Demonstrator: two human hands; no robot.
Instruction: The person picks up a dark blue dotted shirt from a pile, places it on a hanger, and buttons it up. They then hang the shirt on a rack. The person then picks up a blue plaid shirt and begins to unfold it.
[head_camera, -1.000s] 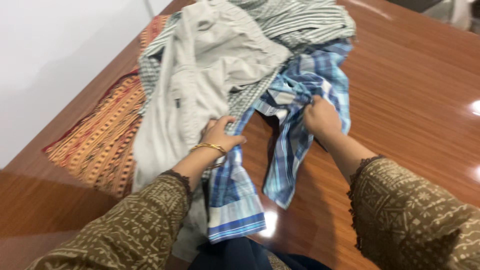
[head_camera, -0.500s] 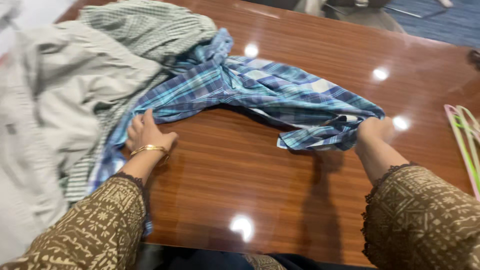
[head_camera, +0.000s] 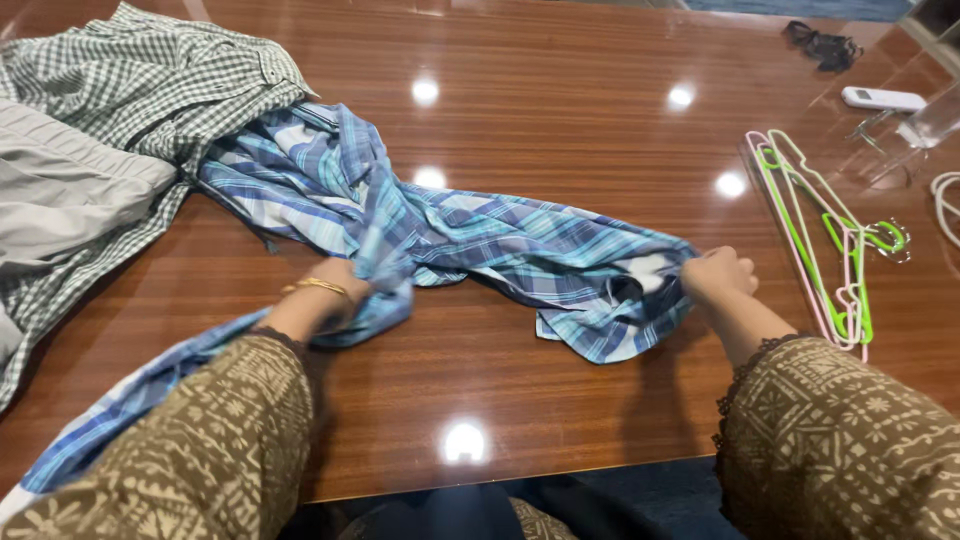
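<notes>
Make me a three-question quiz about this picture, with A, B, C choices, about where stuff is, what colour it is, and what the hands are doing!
1. Where do the hangers lie?
A. on the wooden table, past the right hand
B. on top of the grey cloth
C. under the checked shirt

2. What colour is the cloth that both hands hold?
A. red
B. blue plaid
C. plain white

3. How is the blue plaid shirt lying?
A. neatly folded in a square
B. hanging on a hanger
C. stretched out and crumpled between the hands

Answers:
1 A: the pink and green hangers rest on bare wood to the right of the right hand.
2 B: the cloth shows blue, teal and white stripes crossing.
3 C: the left hand grips one part and the right hand another, with wrinkled cloth between them.
</notes>
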